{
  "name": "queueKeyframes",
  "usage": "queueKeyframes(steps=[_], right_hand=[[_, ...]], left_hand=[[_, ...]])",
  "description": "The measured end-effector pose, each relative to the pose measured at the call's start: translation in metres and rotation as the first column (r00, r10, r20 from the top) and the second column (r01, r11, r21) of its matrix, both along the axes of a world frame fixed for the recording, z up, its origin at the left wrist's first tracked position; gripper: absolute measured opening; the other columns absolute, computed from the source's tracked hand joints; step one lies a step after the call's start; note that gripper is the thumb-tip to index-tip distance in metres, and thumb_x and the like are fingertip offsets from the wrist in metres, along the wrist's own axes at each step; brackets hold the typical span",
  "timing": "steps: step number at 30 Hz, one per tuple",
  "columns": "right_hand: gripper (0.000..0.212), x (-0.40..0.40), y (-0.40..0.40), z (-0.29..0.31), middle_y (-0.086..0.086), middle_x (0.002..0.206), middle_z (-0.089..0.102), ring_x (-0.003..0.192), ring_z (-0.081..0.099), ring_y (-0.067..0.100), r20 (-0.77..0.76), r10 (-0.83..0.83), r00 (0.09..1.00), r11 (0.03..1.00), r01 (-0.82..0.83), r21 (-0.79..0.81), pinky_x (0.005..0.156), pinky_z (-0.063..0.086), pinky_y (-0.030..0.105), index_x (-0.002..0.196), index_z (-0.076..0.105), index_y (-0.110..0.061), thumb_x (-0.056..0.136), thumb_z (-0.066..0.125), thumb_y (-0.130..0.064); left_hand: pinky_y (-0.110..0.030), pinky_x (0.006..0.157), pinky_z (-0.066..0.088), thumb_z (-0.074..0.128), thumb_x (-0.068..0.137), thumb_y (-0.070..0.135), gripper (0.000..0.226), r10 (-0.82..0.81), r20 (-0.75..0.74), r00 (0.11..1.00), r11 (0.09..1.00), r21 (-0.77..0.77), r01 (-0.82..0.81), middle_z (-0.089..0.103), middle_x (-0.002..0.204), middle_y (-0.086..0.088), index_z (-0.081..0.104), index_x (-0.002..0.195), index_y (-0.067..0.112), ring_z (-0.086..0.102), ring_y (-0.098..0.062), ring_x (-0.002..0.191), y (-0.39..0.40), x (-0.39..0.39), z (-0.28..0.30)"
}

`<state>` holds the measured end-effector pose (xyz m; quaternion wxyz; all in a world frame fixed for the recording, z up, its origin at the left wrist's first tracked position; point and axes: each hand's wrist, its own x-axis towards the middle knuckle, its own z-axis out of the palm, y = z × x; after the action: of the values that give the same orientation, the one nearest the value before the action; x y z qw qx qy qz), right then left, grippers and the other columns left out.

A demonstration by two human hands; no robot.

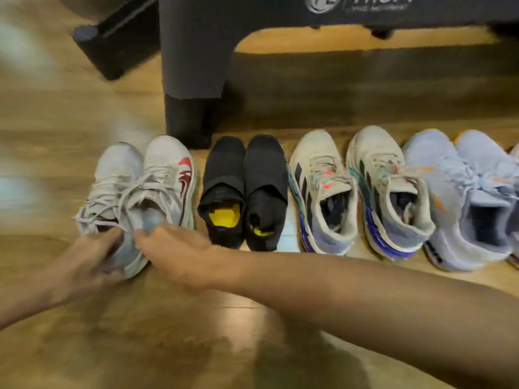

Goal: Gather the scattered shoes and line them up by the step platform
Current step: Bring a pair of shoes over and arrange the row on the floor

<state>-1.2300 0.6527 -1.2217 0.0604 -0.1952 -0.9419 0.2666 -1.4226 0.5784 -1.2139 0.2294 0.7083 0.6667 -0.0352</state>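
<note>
Standing at 12 o'clock, the step platform (193, 66) backed the shoe row; both hands (92, 256) (179, 248) gripped the white sneakers' (168, 175) heels.

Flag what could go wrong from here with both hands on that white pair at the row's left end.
1. The loose laces of the white pair lie tangled across both shoes; moving one shoe may drag the other.
2. The right hand works right beside the black slip-ons; a sideways nudge could knock them out of line.
3. The left hand and the white pair's heels are blurred, so the grip may be less firm than it looks.
</note>
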Motion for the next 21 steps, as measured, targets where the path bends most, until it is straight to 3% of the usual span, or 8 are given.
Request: queueKeyframes(steps=[2,4,8,10,15,21], right_hand=[[0.032,0.002,0.001,0.011,0.013,0.096,0.065,0.089,0.064,0.032,-0.016,-0.039,0.999,0.999,0.039,-0.015,0.053,0.032,0.028,0.115,0.055,-0.003,0.084,0.056,0.003],[0.029,0.004,-0.006,0.014,0.014,0.107,0.065,0.101,0.062,0.033,0.028,-0.054,0.998,0.998,0.053,0.019,0.063,0.038,0.034,0.119,0.056,-0.004,0.091,0.050,0.000],[0.030,0.022,-0.006,0.018,0.013,0.118,0.062,0.113,0.056,0.033,0.101,-0.100,0.990,0.993,0.093,0.076,0.077,0.046,0.039,0.120,0.058,-0.005,0.092,0.047,-0.003],[0.031,0.034,-0.001,0.019,0.013,0.118,0.062,0.114,0.055,0.034,0.125,-0.103,0.987,0.991,0.091,0.101,0.077,0.045,0.039,0.118,0.060,-0.006,0.091,0.047,0.000],[0.027,0.057,0.000,0.018,0.013,0.115,0.062,0.113,0.055,0.033,0.205,-0.107,0.973,0.988,0.081,0.132,0.069,0.037,0.036,0.115,0.059,-0.005,0.093,0.044,0.000],[0.034,0.065,-0.005,0.031,0.016,0.122,0.053,0.113,0.050,0.029,0.250,-0.065,0.966,0.965,-0.003,0.263,0.069,0.036,0.031,0.124,0.050,-0.002,0.090,0.050,0.002]], left_hand=[[-0.019,0.044,0.029,0.058,0.051,0.041,0.031,0.023,-0.010,1.000,1.000,-0.010,-0.023,0.044,0.055,0.011,0.042,0.077,0.035,0.041,-0.006,0.047,-0.002,-0.007,-0.003],[-0.015,0.049,0.035,0.057,0.053,0.042,0.041,-0.033,-0.018,0.999,0.999,0.002,0.033,0.046,0.064,0.017,0.041,0.090,0.045,0.046,0.000,0.053,-0.005,-0.010,-0.008],[-0.035,0.052,0.048,0.061,0.063,0.044,0.041,-0.106,-0.033,0.994,0.993,0.051,0.108,0.046,0.079,0.019,0.037,0.097,0.038,0.052,-0.013,0.065,-0.013,-0.004,-0.014],[-0.036,0.053,0.047,0.060,0.063,0.041,0.036,-0.105,0.025,0.994,0.993,0.064,0.103,0.047,0.077,0.019,0.037,0.091,0.033,0.052,-0.012,0.065,-0.014,0.005,-0.012],[-0.020,0.062,0.038,0.061,0.065,0.025,0.037,-0.155,0.150,0.977,0.988,0.007,0.156,0.043,0.076,0.017,0.033,0.085,0.038,0.047,0.001,0.076,0.000,0.040,-0.009],[-0.032,0.066,0.041,0.062,0.075,0.022,0.031,-0.050,0.064,0.997,0.986,-0.153,0.059,0.048,0.080,0.006,0.036,0.088,0.031,0.045,-0.007,0.074,0.012,0.029,0.004]])
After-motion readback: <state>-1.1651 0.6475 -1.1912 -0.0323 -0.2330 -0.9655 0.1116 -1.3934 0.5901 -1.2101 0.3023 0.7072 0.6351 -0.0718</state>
